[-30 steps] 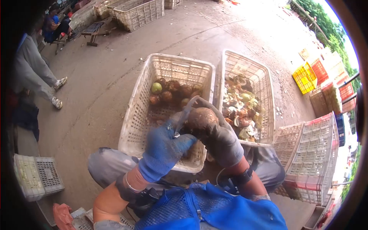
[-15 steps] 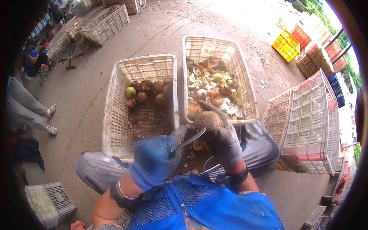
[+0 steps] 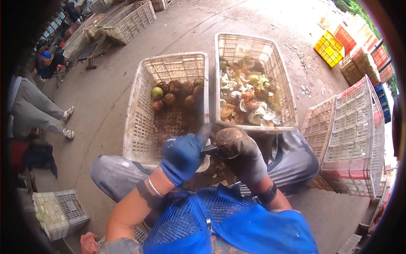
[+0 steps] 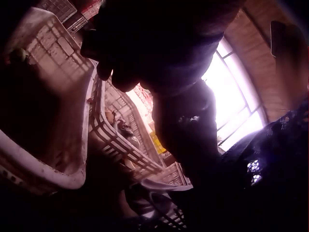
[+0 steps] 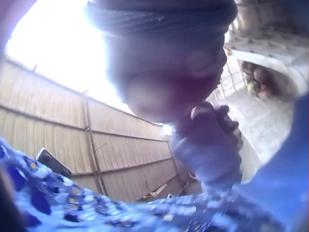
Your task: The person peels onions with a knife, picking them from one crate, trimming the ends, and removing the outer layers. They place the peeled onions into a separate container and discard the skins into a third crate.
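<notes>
My left hand [image 3: 182, 155], in a blue glove, grips a knife [image 3: 209, 149] whose blade lies against a round brown fruit [image 3: 229, 142]. In a grey glove, my right hand [image 3: 248, 158] holds that fruit from beneath and the side. Both hands are over my lap, close to the near ends of two white crates. Brown fruits and one green one [image 3: 157, 92] sit in the left crate [image 3: 137, 112]. The right crate [image 3: 247, 37] holds a heap of peels [image 3: 249, 91]. The left wrist view shows that hand as a dark silhouette [image 4: 159, 43].
Tall pale crates [image 3: 351, 139] are stacked at my right, with a yellow crate [image 3: 329, 48] farther off. A person in grey trousers [image 3: 38, 106] stands on the left. A low white crate [image 3: 53, 213] lies near the lower left.
The hands have shifted from over the left crate to its near right corner. The knife's curved blade, plainer half a second ago, is now mostly hidden by the fruit, which has turned. The view has swung.
</notes>
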Demonstrator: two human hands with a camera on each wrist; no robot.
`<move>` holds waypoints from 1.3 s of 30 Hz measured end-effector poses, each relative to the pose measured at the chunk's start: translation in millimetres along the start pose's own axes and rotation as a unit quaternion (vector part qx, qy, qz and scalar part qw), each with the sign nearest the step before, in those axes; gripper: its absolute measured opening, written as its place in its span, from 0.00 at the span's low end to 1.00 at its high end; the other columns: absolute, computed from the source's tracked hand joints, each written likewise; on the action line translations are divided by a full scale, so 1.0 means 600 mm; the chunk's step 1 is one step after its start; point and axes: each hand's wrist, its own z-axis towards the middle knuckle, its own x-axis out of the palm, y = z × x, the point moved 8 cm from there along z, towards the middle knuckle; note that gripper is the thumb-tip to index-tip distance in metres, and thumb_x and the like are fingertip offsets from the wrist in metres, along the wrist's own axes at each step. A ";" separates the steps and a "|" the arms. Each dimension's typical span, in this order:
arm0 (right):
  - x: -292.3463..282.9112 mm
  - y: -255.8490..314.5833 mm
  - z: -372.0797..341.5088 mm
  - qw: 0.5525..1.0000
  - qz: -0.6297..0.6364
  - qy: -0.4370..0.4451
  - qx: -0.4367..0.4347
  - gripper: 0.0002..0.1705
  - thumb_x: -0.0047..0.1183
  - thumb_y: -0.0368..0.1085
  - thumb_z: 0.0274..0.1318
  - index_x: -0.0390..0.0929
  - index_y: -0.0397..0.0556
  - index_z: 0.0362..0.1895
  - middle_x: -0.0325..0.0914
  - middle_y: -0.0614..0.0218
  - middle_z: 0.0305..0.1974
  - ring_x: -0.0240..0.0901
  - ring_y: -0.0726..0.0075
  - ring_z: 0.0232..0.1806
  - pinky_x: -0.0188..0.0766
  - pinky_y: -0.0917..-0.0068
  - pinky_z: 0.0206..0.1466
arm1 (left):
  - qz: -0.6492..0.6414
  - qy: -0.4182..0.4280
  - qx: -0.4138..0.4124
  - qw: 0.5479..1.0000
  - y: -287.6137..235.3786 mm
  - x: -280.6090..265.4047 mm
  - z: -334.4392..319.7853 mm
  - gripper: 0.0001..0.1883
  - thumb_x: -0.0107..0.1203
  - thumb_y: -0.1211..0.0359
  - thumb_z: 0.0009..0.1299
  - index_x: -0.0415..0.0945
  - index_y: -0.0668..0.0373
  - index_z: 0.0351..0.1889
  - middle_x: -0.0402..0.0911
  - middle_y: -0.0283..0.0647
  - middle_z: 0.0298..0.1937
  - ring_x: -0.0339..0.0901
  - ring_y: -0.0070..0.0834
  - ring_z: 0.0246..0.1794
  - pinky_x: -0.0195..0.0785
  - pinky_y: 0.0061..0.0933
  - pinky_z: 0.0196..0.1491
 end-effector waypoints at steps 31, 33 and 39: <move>-0.016 -0.015 -0.013 0.999 -0.004 -0.006 0.036 0.44 0.58 0.36 0.61 0.62 0.39 0.80 0.82 0.62 0.49 0.79 0.73 0.45 0.80 0.71 0.50 | -0.177 0.125 -0.135 0.967 -0.021 0.024 -0.004 0.35 0.66 0.70 0.66 0.76 0.46 0.75 0.86 0.53 0.31 0.87 0.48 0.29 0.80 0.43 0.34; -0.026 -0.021 -0.011 0.999 0.004 -0.002 0.039 0.46 0.59 0.37 0.60 0.59 0.40 0.82 0.82 0.62 0.50 0.80 0.71 0.46 0.81 0.70 0.51 | -0.186 0.141 -0.137 0.963 -0.019 0.026 0.003 0.35 0.65 0.71 0.66 0.76 0.46 0.75 0.86 0.53 0.32 0.88 0.48 0.30 0.80 0.43 0.35; -0.020 -0.019 -0.014 0.989 0.144 0.004 0.044 0.52 0.66 0.39 0.59 0.55 0.41 0.84 0.82 0.58 0.54 0.82 0.65 0.49 0.82 0.67 0.54 | -0.127 0.103 -0.084 0.983 -0.034 0.023 0.003 0.38 0.64 0.71 0.64 0.72 0.53 0.77 0.84 0.50 0.29 0.86 0.47 0.28 0.78 0.45 0.32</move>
